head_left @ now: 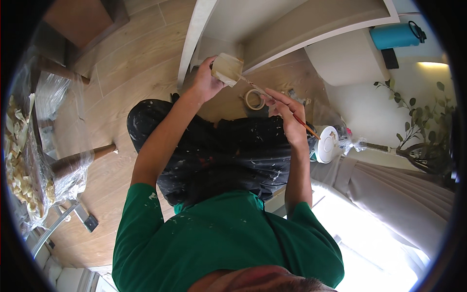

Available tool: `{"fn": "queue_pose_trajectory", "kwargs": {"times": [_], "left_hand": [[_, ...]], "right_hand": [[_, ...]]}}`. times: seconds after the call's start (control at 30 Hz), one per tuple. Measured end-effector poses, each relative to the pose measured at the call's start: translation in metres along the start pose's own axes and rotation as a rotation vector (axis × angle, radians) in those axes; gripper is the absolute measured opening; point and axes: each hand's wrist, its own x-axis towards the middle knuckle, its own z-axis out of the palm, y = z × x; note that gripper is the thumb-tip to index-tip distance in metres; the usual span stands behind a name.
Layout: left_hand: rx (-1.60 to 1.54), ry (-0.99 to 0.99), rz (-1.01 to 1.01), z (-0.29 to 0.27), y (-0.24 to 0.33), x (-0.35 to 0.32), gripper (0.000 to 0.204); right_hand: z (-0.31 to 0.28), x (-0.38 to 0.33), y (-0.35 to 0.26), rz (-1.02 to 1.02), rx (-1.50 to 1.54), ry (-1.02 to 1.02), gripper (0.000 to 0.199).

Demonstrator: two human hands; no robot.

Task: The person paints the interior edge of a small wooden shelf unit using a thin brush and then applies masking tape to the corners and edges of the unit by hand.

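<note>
My left hand grips a small cream-coloured paint container by its left side, with the container tilted. My right hand is closed around a thin paintbrush with a reddish-brown handle. The brush's tip end reaches up and left to the right edge of the container; whether it touches the rim I cannot tell. What lies inside the container is hard to make out. On the floor just beyond my right hand lies a roll of tape.
White cabinet frames stand close ahead. Right of my knee is a white-lidded tub, near a leafy plant and a grey curtain. A blue bottle is at upper right. Plastic-wrapped furniture stands left on the wood floor.
</note>
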Motion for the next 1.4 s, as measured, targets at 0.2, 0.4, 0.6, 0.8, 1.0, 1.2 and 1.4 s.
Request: {"fn": "queue_pose_trajectory", "kwargs": {"times": [0.2, 0.4, 0.6, 0.8, 1.0, 1.2, 1.4], "left_hand": [[-0.027, -0.034, -0.018, -0.005, 0.003, 0.002, 0.043], [-0.015, -0.057, -0.007, -0.014, 0.006, 0.006, 0.043], [-0.040, -0.006, 0.051, -0.010, 0.006, 0.005, 0.050], [-0.028, 0.053, 0.100, -0.009, 0.003, 0.006, 0.052], [0.005, 0.067, 0.123, -0.012, 0.003, 0.008, 0.054], [-0.002, 0.022, 0.076, -0.008, 0.004, 0.008, 0.054], [0.010, 0.045, 0.063, -0.003, 0.002, 0.010, 0.055]], "right_hand": [[-0.009, -0.007, -0.015, -0.031, -0.067, -0.033, 0.041], [-0.016, -0.013, -0.022, -0.008, -0.097, -0.050, 0.041], [-0.021, -0.013, -0.010, -0.046, -0.145, 0.005, 0.035], [0.000, 0.008, 0.033, -0.185, -0.305, 0.154, 0.026], [0.044, 0.054, 0.089, -0.310, -0.295, 0.238, 0.030], [0.078, 0.100, 0.121, -0.357, -0.457, 0.352, 0.039], [0.089, 0.119, 0.143, -0.250, -0.465, 0.400, 0.040]]}}
